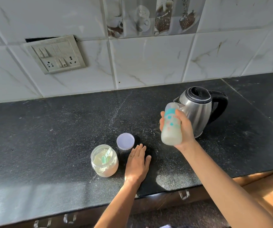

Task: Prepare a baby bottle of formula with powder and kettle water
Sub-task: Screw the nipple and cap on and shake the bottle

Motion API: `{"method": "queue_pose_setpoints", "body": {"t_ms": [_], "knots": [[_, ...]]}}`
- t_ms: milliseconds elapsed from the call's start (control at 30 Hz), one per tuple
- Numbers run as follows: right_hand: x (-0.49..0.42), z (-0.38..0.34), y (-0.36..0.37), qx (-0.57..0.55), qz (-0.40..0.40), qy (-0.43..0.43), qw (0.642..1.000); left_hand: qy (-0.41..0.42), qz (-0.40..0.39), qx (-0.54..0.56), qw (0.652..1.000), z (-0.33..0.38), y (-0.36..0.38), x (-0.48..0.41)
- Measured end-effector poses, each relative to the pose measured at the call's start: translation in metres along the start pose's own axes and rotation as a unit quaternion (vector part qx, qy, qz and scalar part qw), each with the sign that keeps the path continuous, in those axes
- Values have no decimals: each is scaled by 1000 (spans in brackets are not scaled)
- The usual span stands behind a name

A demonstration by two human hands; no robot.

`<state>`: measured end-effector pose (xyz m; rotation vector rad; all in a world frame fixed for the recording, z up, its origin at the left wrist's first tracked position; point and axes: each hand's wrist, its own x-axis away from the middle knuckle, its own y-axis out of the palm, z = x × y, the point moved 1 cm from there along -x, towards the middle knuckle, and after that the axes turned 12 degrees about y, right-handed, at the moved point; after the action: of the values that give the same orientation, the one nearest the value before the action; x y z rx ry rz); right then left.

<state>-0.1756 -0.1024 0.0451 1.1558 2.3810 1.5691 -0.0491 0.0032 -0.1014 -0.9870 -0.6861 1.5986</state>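
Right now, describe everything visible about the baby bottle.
The baby bottle looks like clear plastic, printed with teal and pink shapes and some red lettering. A teal collar sits under a translucent cap at its top. Milky white liquid fills its lower part. It is held above the dark counter, tilted slightly, top leaning away and left, in front of the steel kettle. Only the right hand touches it, fingers wrapped around its body. It looks slightly blurred.

bottle [172, 125]: we see teal prints — milky white fill
kettle [196, 111]: steel, black handle
lid [125, 141]: lilac, left of the kettle
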Motion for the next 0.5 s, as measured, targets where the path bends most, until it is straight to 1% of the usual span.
{"method": "queue_pose_setpoints", "body": {"t_ms": [33,67,167,200,233,267,300,333,367,400,433,467,500], "knots": [[-1,-2,-1,-44,16,-9,999,0,-1,0,1000,0,0,0],[0,-3,-1,-48,21,-11,999,0,-2,1,1000,0,0,0],[3,7,0,77,-23,17,997,1,5,2,1000,1,-1,1],[5,8,3,93,-31,17,995,3,6,-1,1000,1,-1,0],[3,7,4,74,-33,13,997,4,6,-2,1000,1,-1,0],[0,5,4,19,-15,3,1000,4,5,-3,1000,0,-1,0],[-4,3,1,-59,14,-7,998,3,4,-3,1000,1,-1,0],[-6,2,-2,-129,40,-8,991,4,4,-4,1000,1,-2,1],[-7,4,-4,-165,44,5,985,5,3,-5,1000,1,-3,1],[-6,8,-6,-147,32,27,988,7,1,-5,1000,2,-3,1],[-5,12,-10,-85,19,44,995,8,1,-5,1000,2,-3,1],[-2,15,-11,-18,12,47,999,6,2,-4,1000,2,-3,1],[0,17,-11,25,5,46,999,4,3,-2,1000,2,-3,1]]}}
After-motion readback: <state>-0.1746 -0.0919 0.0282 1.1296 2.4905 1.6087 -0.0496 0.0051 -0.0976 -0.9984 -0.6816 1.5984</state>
